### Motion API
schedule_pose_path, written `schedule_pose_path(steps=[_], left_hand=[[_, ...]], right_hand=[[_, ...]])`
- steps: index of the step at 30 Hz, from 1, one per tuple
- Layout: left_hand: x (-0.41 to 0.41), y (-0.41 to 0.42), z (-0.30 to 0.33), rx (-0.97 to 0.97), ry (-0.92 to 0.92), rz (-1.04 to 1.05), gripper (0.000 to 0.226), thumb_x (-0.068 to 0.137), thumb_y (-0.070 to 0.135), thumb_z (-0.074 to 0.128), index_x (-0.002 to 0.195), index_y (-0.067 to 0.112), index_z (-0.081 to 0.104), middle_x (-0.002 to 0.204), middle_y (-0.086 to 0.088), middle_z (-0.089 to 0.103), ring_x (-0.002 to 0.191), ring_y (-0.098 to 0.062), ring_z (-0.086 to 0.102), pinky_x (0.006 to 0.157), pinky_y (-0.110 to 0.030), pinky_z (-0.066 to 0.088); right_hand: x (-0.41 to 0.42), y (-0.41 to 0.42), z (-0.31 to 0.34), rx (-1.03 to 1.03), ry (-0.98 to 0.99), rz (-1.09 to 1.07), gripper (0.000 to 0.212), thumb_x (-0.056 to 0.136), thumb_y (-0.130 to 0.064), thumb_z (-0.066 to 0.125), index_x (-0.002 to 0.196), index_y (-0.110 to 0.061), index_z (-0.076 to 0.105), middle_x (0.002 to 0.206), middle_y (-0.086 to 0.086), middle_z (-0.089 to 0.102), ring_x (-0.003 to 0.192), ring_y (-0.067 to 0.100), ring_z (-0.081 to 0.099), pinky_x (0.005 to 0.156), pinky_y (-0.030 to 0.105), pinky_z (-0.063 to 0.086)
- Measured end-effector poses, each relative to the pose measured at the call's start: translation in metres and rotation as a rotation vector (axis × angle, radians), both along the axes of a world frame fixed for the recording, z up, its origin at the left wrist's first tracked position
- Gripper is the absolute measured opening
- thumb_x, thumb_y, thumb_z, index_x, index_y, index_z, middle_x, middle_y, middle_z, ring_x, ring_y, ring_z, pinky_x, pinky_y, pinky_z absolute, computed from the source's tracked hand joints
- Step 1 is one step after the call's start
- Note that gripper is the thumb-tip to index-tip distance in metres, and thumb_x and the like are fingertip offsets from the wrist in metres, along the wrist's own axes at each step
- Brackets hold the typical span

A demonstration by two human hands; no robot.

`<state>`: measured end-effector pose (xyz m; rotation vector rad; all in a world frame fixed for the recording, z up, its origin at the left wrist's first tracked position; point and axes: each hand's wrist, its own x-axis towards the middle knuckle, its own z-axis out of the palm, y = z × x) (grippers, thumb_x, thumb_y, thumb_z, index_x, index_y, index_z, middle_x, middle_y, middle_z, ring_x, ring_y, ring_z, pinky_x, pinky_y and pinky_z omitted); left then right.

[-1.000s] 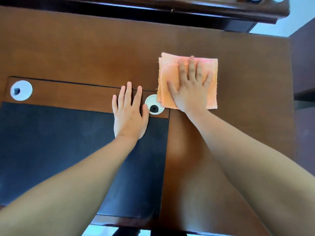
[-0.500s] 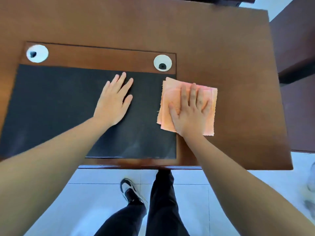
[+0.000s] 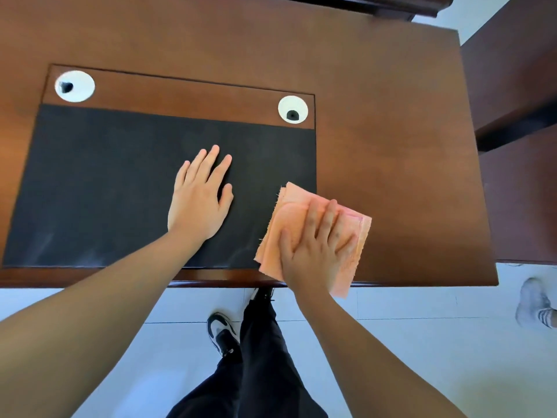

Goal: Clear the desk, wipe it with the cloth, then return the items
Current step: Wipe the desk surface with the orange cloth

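Head view: wiping step underway. Right hand [image 3: 316, 251], fingers spread flat, pressing folded orange cloth [image 3: 351, 236] at desk [image 3: 391, 146] near edge. Left hand [image 3: 200, 200] flat on black mat [image 3: 105, 182]. Next: sweeping unwiped areas.

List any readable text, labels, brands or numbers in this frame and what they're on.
None readable.
Orange cloth under the right hand: no tag or print visible.
Black desk mat under the left hand: plain.
White cable grommets: no markings.
Black-and-white sneaker: any logo is too small to read.
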<state>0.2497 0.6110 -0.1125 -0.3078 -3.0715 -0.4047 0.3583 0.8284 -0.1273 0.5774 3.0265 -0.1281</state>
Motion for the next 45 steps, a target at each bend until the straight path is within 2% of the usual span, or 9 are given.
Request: schedule_pose_path(steps=[4, 7, 10, 13, 16, 20, 25, 40, 45], left_hand=[[-0.003, -0.002, 0.001, 0.033, 0.031, 0.008, 0.052, 0.107, 0.039, 0.041, 0.157, 0.024, 0.045, 0.167, -0.004, 0.037, 0.155, -0.025, 0.031, 0.127, -0.046, 0.023], [-0.019, -0.003, 0.006, 0.099, 0.052, 0.047, 0.043, 0.102, 0.032, 0.056, 0.143, 0.023, 0.059, 0.152, -0.003, 0.051, 0.139, -0.028, 0.047, 0.116, -0.047, 0.033], [-0.046, -0.008, 0.012, 0.142, 0.046, 0.096, 0.036, 0.100, 0.026, 0.060, 0.136, 0.021, 0.063, 0.139, -0.004, 0.055, 0.129, -0.030, 0.052, 0.110, -0.047, 0.038], [-0.074, -0.017, 0.013, 0.118, 0.014, 0.147, 0.042, 0.103, 0.028, 0.057, 0.144, 0.020, 0.058, 0.153, -0.007, 0.048, 0.141, -0.031, 0.044, 0.118, -0.048, 0.031], [-0.103, -0.026, 0.011, 0.079, -0.021, 0.206, 0.051, 0.107, 0.034, 0.050, 0.156, 0.023, 0.045, 0.169, -0.009, 0.029, 0.156, -0.031, 0.026, 0.128, -0.049, 0.017], [-0.137, -0.031, 0.008, 0.019, -0.033, 0.272, 0.059, 0.109, 0.040, 0.038, 0.165, 0.025, 0.028, 0.176, -0.008, 0.010, 0.162, -0.028, 0.008, 0.131, -0.049, 0.003], [-0.144, -0.027, 0.000, -0.010, -0.092, 0.304, 0.059, 0.111, 0.042, 0.029, 0.167, 0.026, 0.019, 0.177, -0.004, 0.007, 0.163, -0.025, 0.004, 0.131, -0.050, 0.004], [-0.150, -0.028, -0.008, -0.030, -0.089, 0.343, 0.061, 0.108, 0.043, 0.030, 0.166, 0.028, 0.024, 0.176, -0.001, 0.010, 0.163, -0.022, 0.007, 0.131, -0.051, 0.010], [-0.151, -0.029, -0.012, -0.036, -0.073, 0.340, 0.062, 0.107, 0.041, 0.034, 0.166, 0.026, 0.025, 0.176, -0.002, 0.011, 0.163, -0.023, 0.009, 0.130, -0.052, 0.011]], right_hand=[[-0.018, 0.005, 0.002, -0.005, -0.001, 0.059, 0.080, 0.102, -0.067, 0.024, 0.169, -0.025, 0.013, 0.178, 0.010, 0.004, 0.162, 0.039, 0.012, 0.123, 0.072, 0.009], [-0.047, 0.009, 0.003, -0.030, -0.013, 0.111, 0.080, 0.103, -0.069, 0.022, 0.170, -0.027, 0.007, 0.178, 0.007, 0.001, 0.163, 0.037, 0.009, 0.124, 0.072, 0.007], [-0.078, 0.013, 0.002, -0.042, -0.010, 0.156, 0.080, 0.103, -0.070, 0.020, 0.170, -0.029, 0.004, 0.178, 0.005, -0.003, 0.164, 0.035, 0.004, 0.125, 0.071, 0.003], [-0.105, 0.017, 0.001, -0.044, -0.016, 0.182, 0.080, 0.103, -0.070, 0.022, 0.170, -0.029, 0.005, 0.178, 0.005, -0.004, 0.164, 0.034, 0.001, 0.125, 0.070, 0.002], [-0.132, 0.020, -0.001, -0.048, -0.023, 0.207, 0.081, 0.102, -0.070, 0.023, 0.170, -0.030, 0.004, 0.178, 0.005, -0.005, 0.164, 0.033, -0.002, 0.125, 0.071, 0.003], [-0.168, 0.022, 0.001, -0.063, -0.036, 0.233, 0.083, 0.101, -0.071, 0.023, 0.170, -0.030, 0.003, 0.178, 0.003, -0.008, 0.164, 0.030, -0.006, 0.125, 0.070, 0.000], [-0.216, 0.025, 0.004, -0.080, -0.043, 0.285, 0.084, 0.101, -0.071, 0.023, 0.170, -0.030, -0.001, 0.178, 0.002, -0.009, 0.164, 0.030, -0.006, 0.125, 0.070, -0.001], [-0.374, 0.020, 0.004, -0.071, -0.038, 0.468, 0.080, 0.101, -0.073, 0.023, 0.169, -0.035, 0.004, 0.178, 0.000, -0.007, 0.164, 0.027, -0.007, 0.126, 0.070, 0.000], [-0.435, 0.008, 0.005, -0.068, -0.040, 0.435, 0.080, 0.101, -0.075, 0.016, 0.169, -0.034, 0.005, 0.178, 0.001, -0.007, 0.164, 0.030, -0.006, 0.126, 0.070, 0.000]])
